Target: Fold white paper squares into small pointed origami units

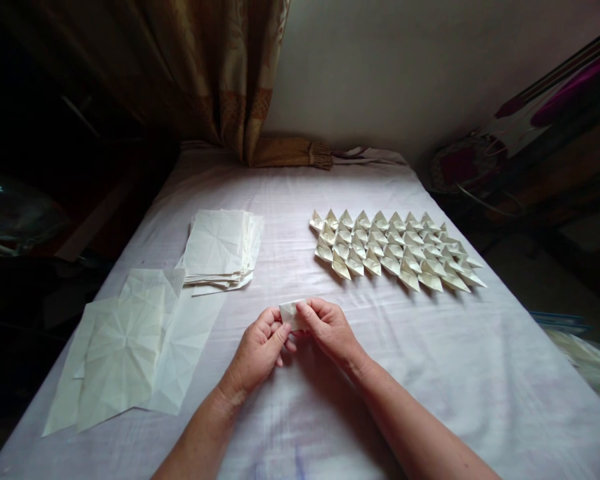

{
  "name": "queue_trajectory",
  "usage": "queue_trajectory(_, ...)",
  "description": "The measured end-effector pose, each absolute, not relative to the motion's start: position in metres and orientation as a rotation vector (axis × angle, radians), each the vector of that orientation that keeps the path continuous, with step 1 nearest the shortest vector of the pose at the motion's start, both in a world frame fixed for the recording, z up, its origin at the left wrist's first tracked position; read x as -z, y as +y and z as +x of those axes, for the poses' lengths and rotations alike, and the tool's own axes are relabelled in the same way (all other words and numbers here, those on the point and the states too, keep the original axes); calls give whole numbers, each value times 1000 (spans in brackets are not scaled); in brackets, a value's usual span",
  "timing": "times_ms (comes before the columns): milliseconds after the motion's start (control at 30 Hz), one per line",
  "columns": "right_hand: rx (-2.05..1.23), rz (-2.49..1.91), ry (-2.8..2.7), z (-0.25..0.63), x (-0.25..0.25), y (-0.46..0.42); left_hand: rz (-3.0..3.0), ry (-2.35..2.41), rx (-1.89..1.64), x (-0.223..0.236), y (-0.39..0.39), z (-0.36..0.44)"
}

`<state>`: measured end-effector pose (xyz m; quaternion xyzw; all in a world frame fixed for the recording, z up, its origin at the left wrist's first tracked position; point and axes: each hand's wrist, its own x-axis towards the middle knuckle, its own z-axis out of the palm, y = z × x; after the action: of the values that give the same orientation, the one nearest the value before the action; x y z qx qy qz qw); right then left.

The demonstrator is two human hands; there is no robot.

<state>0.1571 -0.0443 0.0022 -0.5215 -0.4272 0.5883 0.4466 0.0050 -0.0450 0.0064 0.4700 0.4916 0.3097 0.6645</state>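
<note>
Between both hands is a small folded piece of white paper (pixel 289 314), held just above the cloth-covered surface. My left hand (pixel 261 347) grips its left and lower edge, thumb in front and fingers behind. On the right side my right hand (pixel 326 328) pinches it, with the thumb pressed over its upper corner. Part of the paper is hidden by the fingers. Beyond the right hand stand rows of folded paper boats (pixel 394 247), set close together. To the left lies a stack of creased paper sheets (pixel 217 243).
More creased sheets (pixel 125 347) lie spread at the left front, overlapping one another. A pale cloth (pixel 300 193) with wrinkles covers the table. At the back hangs a brown curtain (pixel 240 87), its end resting on the cloth near the wall (pixel 380 73).
</note>
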Motion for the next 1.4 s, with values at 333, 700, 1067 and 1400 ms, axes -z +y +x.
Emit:
queue_trajectory(333,-1425,-1334,-1180,171,-5,-47,1092,1171,-698,-7,-45,5)
queue_trajectory(700,-1649,-1308,-1105,176,-15,-45,940,1087,-740,-14,-38,-6)
queue_trajectory(1067,-1261,-1523,-1435,168,-4,-48,1087,1242,-767,-5,-39,2)
queue_trajectory(1400,-222,-1708,-1911,176,8,-51,2327,1420,-725,-2,-45,-7)
